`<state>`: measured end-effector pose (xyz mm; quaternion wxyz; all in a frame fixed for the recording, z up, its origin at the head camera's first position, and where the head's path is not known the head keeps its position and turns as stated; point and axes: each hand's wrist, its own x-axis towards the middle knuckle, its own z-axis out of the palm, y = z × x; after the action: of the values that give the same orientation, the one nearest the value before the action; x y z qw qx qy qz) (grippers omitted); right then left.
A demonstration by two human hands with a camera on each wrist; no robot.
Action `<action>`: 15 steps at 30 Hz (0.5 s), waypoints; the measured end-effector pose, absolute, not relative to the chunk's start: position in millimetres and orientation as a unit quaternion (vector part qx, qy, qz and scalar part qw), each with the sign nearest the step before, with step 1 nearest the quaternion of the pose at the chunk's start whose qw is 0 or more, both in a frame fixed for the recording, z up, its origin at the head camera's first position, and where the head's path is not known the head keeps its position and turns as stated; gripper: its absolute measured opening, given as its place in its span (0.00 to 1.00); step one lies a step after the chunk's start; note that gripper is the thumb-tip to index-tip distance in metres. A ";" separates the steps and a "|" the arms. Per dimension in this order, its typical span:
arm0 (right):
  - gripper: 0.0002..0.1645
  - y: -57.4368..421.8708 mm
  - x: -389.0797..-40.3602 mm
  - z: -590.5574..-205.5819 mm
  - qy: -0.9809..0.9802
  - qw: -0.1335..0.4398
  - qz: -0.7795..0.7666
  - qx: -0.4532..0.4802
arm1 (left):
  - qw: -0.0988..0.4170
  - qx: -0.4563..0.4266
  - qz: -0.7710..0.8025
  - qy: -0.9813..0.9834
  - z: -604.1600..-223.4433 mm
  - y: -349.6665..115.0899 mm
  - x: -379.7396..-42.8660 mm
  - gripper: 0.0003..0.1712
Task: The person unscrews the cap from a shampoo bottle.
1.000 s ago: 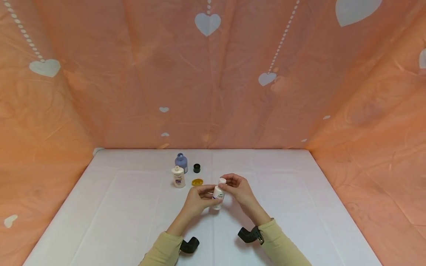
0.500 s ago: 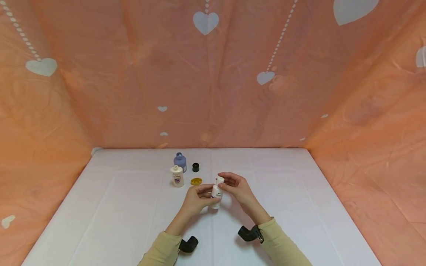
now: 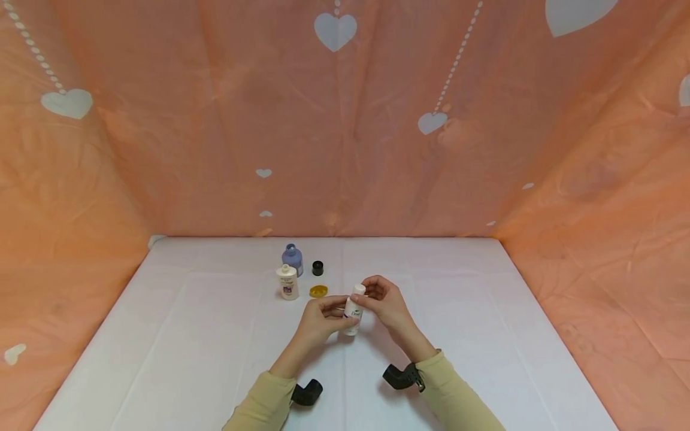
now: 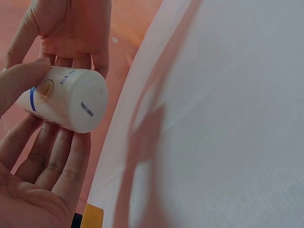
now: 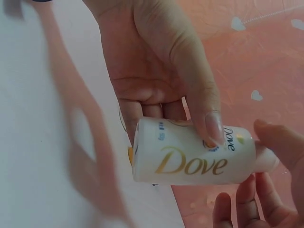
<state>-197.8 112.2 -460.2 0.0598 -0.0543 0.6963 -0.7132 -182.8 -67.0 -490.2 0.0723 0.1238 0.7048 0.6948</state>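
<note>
A small white Dove bottle [image 3: 353, 312] is held off the table between both hands, leaning slightly to the right. My left hand [image 3: 321, 319] grips its body, thumb across the front and fingers behind; in the right wrist view the gold lettering on the bottle [image 5: 194, 161] faces the camera. My right hand [image 3: 386, 303] pinches the white cap [image 3: 359, 289] at its top between thumb and fingers. From the left wrist view, the bottle's round base [image 4: 89, 102] with a printed code points outward.
Left of the hands stand an uncapped cream bottle [image 3: 288, 284] with a purple label and, behind it, an uncapped blue bottle [image 3: 293, 262]. A black cap [image 3: 318, 268] and a yellow cap [image 3: 318, 291] lie beside them. Orange sheeting [image 3: 377, 179] walls the white table [image 3: 458, 287].
Both hands keep their holds on the bottle and its cap, with only tiny shifts. The head view has tilted slightly; the other bottles and loose caps stay put.
</note>
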 end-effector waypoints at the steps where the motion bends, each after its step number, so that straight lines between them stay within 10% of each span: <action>1: 0.17 111.9 -197.9 -460.3 0.693 0.057 -0.717 -0.053 | 0.074 0.124 0.694 0.705 -488.9 -67.0 -182.8 0.28; 15: 0.21 116.4 -197.2 -460.6 0.692 0.076 -0.711 -0.095 | 0.081 0.126 0.694 0.704 -462.1 -69.8 -171.1 0.27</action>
<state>-197.2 116.4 -460.6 0.0763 -0.0952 0.6924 -0.7111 -171.1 -69.8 -462.1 0.0810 0.1257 0.7038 0.6945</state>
